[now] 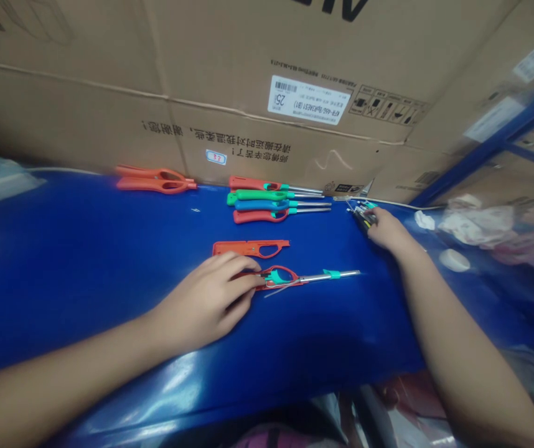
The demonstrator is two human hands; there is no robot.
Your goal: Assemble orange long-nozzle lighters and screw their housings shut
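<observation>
Your left hand (pixel 220 292) lies palm down with its forearm coming in from the lower left, fingers pointing right and curled over the handle end of the uncovered red lighter (pixel 301 279); the grip is narrow, holding that lighter against the blue table (pixel 155 255), near the middle of the surface in front of you. Your right hand (pixel 386 231) is stretched well forward and to the right, wrist bent inward, fingers drawn close together at a small cluster of dark and teal parts (pixel 364 215) near the back edge; you cannot tell from here whether the fingers grip any of them or only touch. The lighter under your left hand serves as a shallow tray: its half casing has a teal trigger (pixel 276 275) seated in the loop, with a thin wire (pixel 280 290) trailing out over the near side and a teal clip (pixel 332 274) around the metal rod. Just beyond it lies a loose orange half-shell (pixel 248 248), and behind that four lighters lie side by side, red, green (pixel 262 195), blue (pixel 262 205) and red, rods to the right. More orange shells (pixel 155 179) sit farther left, by the large cardboard box (pixel 229 62), whose printing faces you upside down and whose inside is hidden.
</observation>
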